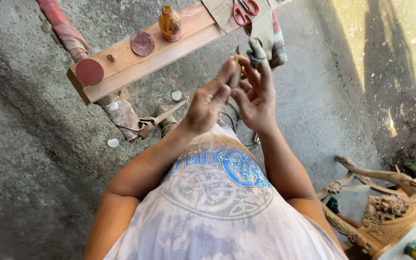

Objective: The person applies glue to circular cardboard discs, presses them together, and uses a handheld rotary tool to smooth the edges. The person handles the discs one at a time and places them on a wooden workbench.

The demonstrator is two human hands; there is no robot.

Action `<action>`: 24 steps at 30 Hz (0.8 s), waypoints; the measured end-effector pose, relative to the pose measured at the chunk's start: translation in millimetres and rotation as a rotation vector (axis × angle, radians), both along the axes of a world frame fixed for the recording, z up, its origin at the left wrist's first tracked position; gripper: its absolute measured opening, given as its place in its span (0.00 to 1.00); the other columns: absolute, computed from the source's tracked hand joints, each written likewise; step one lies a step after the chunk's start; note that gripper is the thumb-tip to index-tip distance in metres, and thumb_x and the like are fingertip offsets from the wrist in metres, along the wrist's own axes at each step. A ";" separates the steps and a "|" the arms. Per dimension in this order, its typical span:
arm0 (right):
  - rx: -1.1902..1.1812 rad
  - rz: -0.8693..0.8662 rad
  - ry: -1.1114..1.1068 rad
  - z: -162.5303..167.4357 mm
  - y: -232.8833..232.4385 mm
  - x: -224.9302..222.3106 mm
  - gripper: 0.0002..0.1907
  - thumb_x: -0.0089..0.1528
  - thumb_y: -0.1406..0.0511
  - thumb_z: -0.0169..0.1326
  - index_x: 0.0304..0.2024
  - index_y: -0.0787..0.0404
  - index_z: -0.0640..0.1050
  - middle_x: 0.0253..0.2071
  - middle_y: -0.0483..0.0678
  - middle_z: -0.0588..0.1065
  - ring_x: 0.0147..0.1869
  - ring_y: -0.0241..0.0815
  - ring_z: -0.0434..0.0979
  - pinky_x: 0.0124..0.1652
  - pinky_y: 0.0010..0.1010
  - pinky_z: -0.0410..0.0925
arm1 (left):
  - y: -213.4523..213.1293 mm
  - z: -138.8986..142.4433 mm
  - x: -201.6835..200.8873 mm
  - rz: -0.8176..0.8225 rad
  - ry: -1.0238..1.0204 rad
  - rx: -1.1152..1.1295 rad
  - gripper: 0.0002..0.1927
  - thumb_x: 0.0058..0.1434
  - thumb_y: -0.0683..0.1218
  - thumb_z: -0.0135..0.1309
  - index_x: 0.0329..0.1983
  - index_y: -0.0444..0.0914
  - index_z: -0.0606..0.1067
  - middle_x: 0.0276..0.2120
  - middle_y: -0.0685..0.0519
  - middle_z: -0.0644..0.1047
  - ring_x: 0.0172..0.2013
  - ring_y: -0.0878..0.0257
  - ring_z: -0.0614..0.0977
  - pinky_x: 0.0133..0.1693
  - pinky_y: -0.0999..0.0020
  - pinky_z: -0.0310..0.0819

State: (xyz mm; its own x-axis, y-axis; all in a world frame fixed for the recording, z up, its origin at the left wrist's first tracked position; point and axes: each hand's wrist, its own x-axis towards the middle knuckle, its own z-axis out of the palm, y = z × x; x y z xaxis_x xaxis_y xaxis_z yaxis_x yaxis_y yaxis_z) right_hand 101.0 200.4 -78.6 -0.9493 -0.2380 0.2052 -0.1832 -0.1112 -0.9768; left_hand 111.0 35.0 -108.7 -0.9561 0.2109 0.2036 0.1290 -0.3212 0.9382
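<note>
— What are your hands doing right now?

— Your left hand [208, 101] is raised in front of your chest, its fingers [225, 72] curled in and pinched shut around a small brownish piece [237, 72] that sticks up between thumb and forefinger. What the piece is made of, I cannot tell.

— And the right one?

— Your right hand [256, 98] sits just beside the left, touching it. Its fingers [266, 72] are half open, bent loosely, and they pinch a folded strip of grey sandpaper [256, 50] against the same small piece.

— What lies around you?

— Beyond your hands a wooden plank [136, 65] lies across the concrete floor [34, 159]. On it rest two round reddish sanding discs [90, 72], a brown bottle [170, 23] standing upright, and red-handled scissors [244, 10] lying on a sheet of paper. At your right, low in view, stands a carved wooden chair frame [386, 207].
</note>
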 end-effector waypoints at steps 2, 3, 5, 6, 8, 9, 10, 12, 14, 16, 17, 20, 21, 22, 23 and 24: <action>0.352 -0.020 0.182 14.1 -3.7 0.1 0.39 0.67 0.72 0.60 0.76 0.59 0.56 0.73 0.59 0.65 0.78 0.57 0.66 0.71 0.42 0.70 | -2.0 -9.5 -1.4 -0.116 -0.370 0.526 0.25 0.80 0.47 0.40 0.78 0.42 0.58 0.75 0.50 0.64 0.71 0.60 0.70 0.71 0.64 0.66; 0.533 -0.018 0.266 21.2 -4.1 0.2 0.39 0.65 0.72 0.62 0.74 0.60 0.59 0.72 0.61 0.66 0.77 0.60 0.67 0.70 0.43 0.69 | -4.8 -13.2 -0.5 -0.131 -0.452 0.641 0.25 0.80 0.47 0.40 0.78 0.41 0.58 0.72 0.49 0.67 0.68 0.60 0.72 0.68 0.63 0.68; 0.726 0.002 0.387 32.1 -4.3 -0.6 0.39 0.60 0.72 0.65 0.71 0.63 0.63 0.68 0.62 0.68 0.73 0.64 0.69 0.68 0.45 0.69 | -12.0 -19.2 -0.1 -0.173 -0.609 0.870 0.25 0.80 0.47 0.39 0.78 0.39 0.59 0.67 0.49 0.72 0.61 0.59 0.76 0.64 0.61 0.73; 0.740 0.023 0.414 36.0 -3.6 -1.3 0.40 0.59 0.71 0.67 0.70 0.65 0.64 0.66 0.61 0.69 0.71 0.66 0.69 0.66 0.47 0.69 | -15.0 -21.6 -0.2 -0.195 -0.624 0.869 0.23 0.80 0.48 0.38 0.75 0.37 0.61 0.65 0.48 0.73 0.60 0.59 0.78 0.63 0.61 0.74; 0.756 0.048 0.453 40.2 -2.7 -2.1 0.41 0.57 0.71 0.67 0.70 0.67 0.64 0.64 0.59 0.70 0.68 0.67 0.70 0.64 0.49 0.68 | -18.8 -24.4 1.4 -0.224 -0.657 0.877 0.22 0.81 0.50 0.38 0.70 0.32 0.66 0.60 0.45 0.77 0.58 0.57 0.80 0.62 0.61 0.75; 0.755 0.045 0.478 40.6 -2.8 -2.6 0.42 0.57 0.71 0.67 0.70 0.67 0.63 0.64 0.59 0.71 0.67 0.66 0.70 0.64 0.49 0.68 | -20.0 -25.3 1.6 -0.222 -0.656 0.872 0.21 0.80 0.49 0.38 0.69 0.34 0.67 0.59 0.45 0.77 0.57 0.58 0.81 0.60 0.62 0.76; 0.756 0.039 0.503 40.4 -2.5 -3.7 0.42 0.57 0.72 0.67 0.71 0.67 0.63 0.65 0.58 0.71 0.66 0.66 0.70 0.64 0.50 0.68 | -20.7 -25.7 2.0 -0.222 -0.654 0.866 0.21 0.80 0.49 0.39 0.69 0.35 0.68 0.57 0.45 0.78 0.55 0.58 0.81 0.57 0.62 0.77; 0.744 0.114 0.423 39.1 -2.9 -5.2 0.40 0.56 0.72 0.65 0.68 0.67 0.64 0.61 0.63 0.69 0.60 0.59 0.73 0.60 0.45 0.70 | -21.1 -25.4 3.3 -0.227 -0.671 0.846 0.20 0.79 0.49 0.40 0.67 0.35 0.71 0.56 0.45 0.79 0.52 0.58 0.82 0.55 0.62 0.79; 0.755 0.154 0.466 38.8 -2.8 -8.5 0.38 0.55 0.72 0.65 0.67 0.67 0.66 0.58 0.62 0.69 0.60 0.58 0.72 0.59 0.44 0.71 | -21.8 -24.2 2.8 -0.255 -0.688 0.807 0.19 0.80 0.49 0.41 0.63 0.32 0.73 0.54 0.44 0.80 0.50 0.57 0.83 0.54 0.61 0.81; 0.805 0.158 0.602 41.0 -2.3 -11.9 0.38 0.56 0.72 0.67 0.67 0.67 0.66 0.55 0.56 0.72 0.67 0.64 0.68 0.62 0.45 0.70 | -23.0 -22.1 3.0 -0.276 -0.678 0.829 0.19 0.79 0.49 0.41 0.63 0.33 0.73 0.54 0.44 0.80 0.50 0.55 0.84 0.52 0.61 0.81; 0.801 0.145 0.541 42.6 -2.6 -13.3 0.38 0.57 0.73 0.66 0.68 0.67 0.66 0.57 0.57 0.72 0.67 0.61 0.69 0.62 0.46 0.71 | -24.1 -21.2 2.2 -0.286 -0.667 0.838 0.18 0.79 0.49 0.42 0.63 0.33 0.73 0.53 0.44 0.80 0.50 0.55 0.84 0.51 0.61 0.81; 0.795 0.164 0.490 47.1 -4.2 -14.6 0.36 0.59 0.73 0.65 0.68 0.67 0.67 0.60 0.57 0.72 0.68 0.58 0.69 0.63 0.46 0.71 | -27.2 -20.3 1.3 -0.225 -0.775 0.899 0.18 0.80 0.47 0.42 0.65 0.33 0.72 0.56 0.45 0.79 0.54 0.57 0.82 0.57 0.61 0.80; 0.806 0.182 0.577 47.5 -5.0 -14.7 0.34 0.58 0.71 0.67 0.65 0.65 0.68 0.59 0.56 0.73 0.67 0.60 0.68 0.63 0.47 0.70 | -27.8 -21.0 -0.7 -0.231 -0.756 0.885 0.18 0.80 0.47 0.41 0.64 0.33 0.72 0.55 0.45 0.79 0.53 0.56 0.82 0.56 0.61 0.81; 0.816 0.196 0.662 46.6 -6.4 -14.2 0.33 0.56 0.69 0.69 0.62 0.64 0.70 0.57 0.55 0.74 0.67 0.62 0.67 0.63 0.47 0.70 | -29.0 -22.3 -3.7 -0.239 -0.741 0.870 0.18 0.80 0.48 0.41 0.63 0.33 0.73 0.55 0.44 0.80 0.53 0.56 0.83 0.56 0.61 0.81; 0.871 0.226 0.698 45.1 -6.5 -14.2 0.31 0.54 0.70 0.69 0.57 0.61 0.71 0.55 0.54 0.74 0.67 0.62 0.67 0.63 0.48 0.70 | -28.9 -23.3 -1.5 -0.244 -0.743 0.861 0.19 0.80 0.49 0.40 0.62 0.32 0.73 0.54 0.44 0.80 0.52 0.55 0.83 0.55 0.60 0.81; 0.922 0.264 0.726 42.9 -6.6 -14.5 0.29 0.52 0.70 0.69 0.53 0.57 0.71 0.52 0.52 0.74 0.66 0.63 0.67 0.62 0.49 0.69 | -28.9 -24.5 0.0 -0.245 -0.751 0.845 0.19 0.78 0.49 0.39 0.62 0.34 0.73 0.53 0.45 0.80 0.51 0.56 0.83 0.53 0.60 0.82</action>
